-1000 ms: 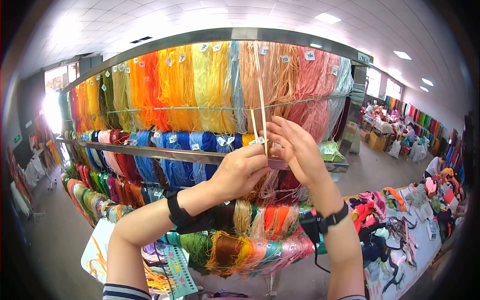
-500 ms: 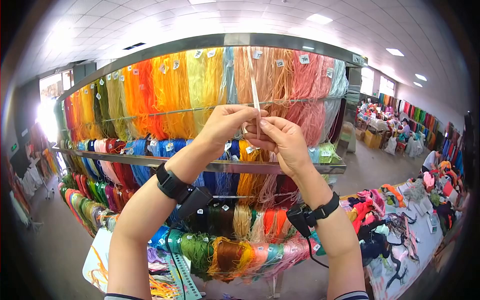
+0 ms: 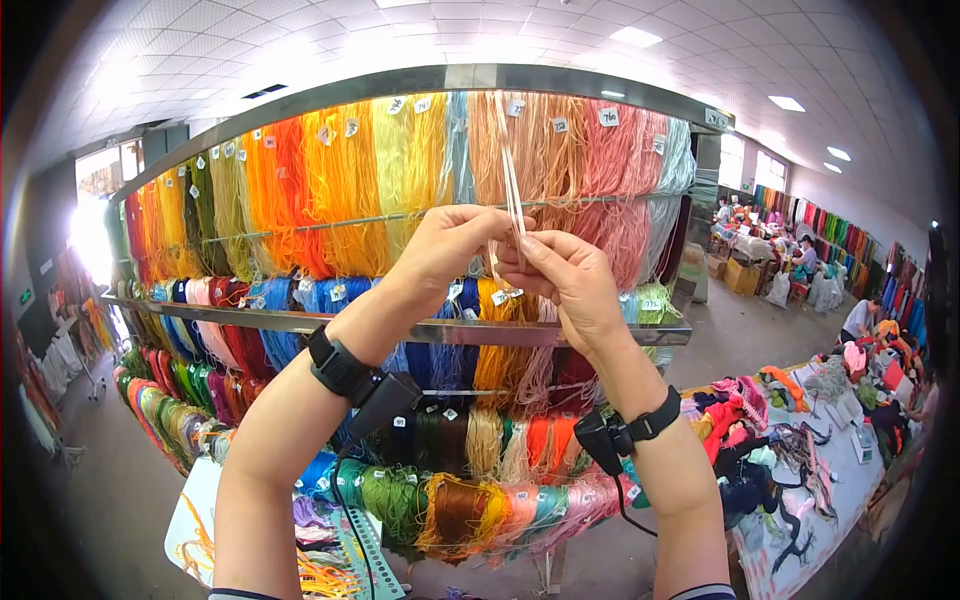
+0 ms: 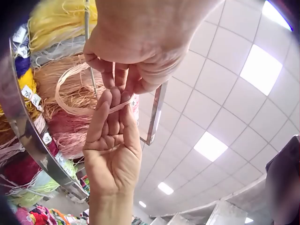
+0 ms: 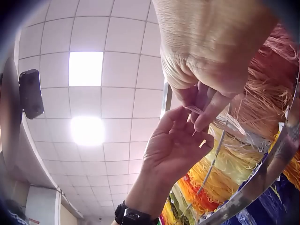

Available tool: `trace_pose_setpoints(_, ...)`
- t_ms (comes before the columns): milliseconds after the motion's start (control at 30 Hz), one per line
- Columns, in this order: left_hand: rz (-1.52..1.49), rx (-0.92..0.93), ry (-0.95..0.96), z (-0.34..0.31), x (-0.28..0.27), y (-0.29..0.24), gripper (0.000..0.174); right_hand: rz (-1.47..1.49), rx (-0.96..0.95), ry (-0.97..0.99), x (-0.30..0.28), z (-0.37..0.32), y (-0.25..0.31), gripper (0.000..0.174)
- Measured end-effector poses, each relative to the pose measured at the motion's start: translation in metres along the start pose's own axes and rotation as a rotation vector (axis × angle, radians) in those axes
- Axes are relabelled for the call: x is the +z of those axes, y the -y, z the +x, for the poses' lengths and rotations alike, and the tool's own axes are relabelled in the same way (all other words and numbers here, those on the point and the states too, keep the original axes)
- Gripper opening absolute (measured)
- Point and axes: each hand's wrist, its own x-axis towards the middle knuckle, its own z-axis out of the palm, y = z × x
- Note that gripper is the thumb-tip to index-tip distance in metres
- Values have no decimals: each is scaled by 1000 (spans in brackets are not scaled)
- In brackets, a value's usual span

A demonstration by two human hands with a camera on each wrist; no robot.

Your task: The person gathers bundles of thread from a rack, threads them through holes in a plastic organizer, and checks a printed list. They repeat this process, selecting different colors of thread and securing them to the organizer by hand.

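Observation:
A slim pale peach bundle of thread (image 3: 511, 185) hangs from the upper rack, in front of the peach skeins. My left hand (image 3: 445, 250) pinches it between thumb and fingers from the left. From the right, my right hand (image 3: 578, 280) pinches the same bundle, thumb on the near side. The fingertips of both hands meet at the thread. In the left wrist view part of the bundle curves in a loose loop (image 4: 75, 111) beside the fingers, and the right hand (image 4: 112, 159) shows palm up. Part of the thread is hidden behind the fingers.
A metal rack (image 3: 590, 333) carries rows of coloured skeins with numbered tags. Below, a pale table (image 3: 800, 560) at right bears tangled yarn, and a colour chart (image 3: 365, 550) lies at lower left. Cables hang from the wrist cameras. People sit at the far right.
Both hands rose from lower on the strand. The right hand, its fingers spread a second ago, came in beside the left and now pinches the thread. Over the last half second they barely moved.

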Motion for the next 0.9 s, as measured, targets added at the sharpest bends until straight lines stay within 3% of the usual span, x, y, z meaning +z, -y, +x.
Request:
trace_pose_setpoints(167, 121, 35, 6, 30, -7, 15, 41, -89, -33, -9, -2, -14, -1, 16)
trace_pose_setpoints(233, 211, 9, -16, 43, -17, 22, 47, -217, 16, -78, 0, -45, 5, 13)
trace_pose_setpoints(300, 192, -113, 105, 50, -29, 35, 55, -180, 69, -60, -4, -94, -6, 13)
trace_pose_setpoints(433, 196, -111, 35, 2, -18, 26, 47, -68, 442, -212, -35, -222, -49, 8)
trace_pose_setpoints(533, 188, -136, -47, -71, -21, 15, 37, -305, 854, -158, -81, -357, -96, 10)
trace_pose_setpoints(633, 221, -194, -83, -151, -37, 14, 33, -744, 1206, 22, -146, -510, -135, 17)
trace_pose_setpoints(700, 214, -244, -188, -203, -41, 5, 33, -1101, 1008, 266, -163, -554, -129, 12)
trace_pose_setpoints(767, 170, -299, -292, -253, -46, -7, 33, -1339, 479, 344, -166, -557, -133, 15)
trace_pose_setpoints(833, 139, -298, -362, -296, -47, -14, 34, -824, 845, -121, -139, -527, -147, 12)
trace_pose_setpoints(900, 197, -433, -429, -338, -40, -12, 32, -227, 794, -350, -103, -489, -162, 8)
